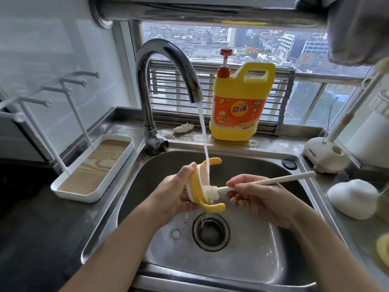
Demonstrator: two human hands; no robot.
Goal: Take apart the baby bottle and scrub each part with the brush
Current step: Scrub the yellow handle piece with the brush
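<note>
One bottle part, the yellow handled collar (195,180), is being gripped in the curled left hand (173,196) above the sink (248,165), under the tap's stream (203,127). The brush (271,180), being pinched by the right hand (260,198), is being pressed inside it. No other bottle parts are being clearly shown; much likely remains.

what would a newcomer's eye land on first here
Dead centre, over the sink, the left hand holds a yellow two-handled bottle collar under running water while the right hand works a white brush into it. Behind, on the ledge, a bright yellow detergent jug stands against the window.
</note>
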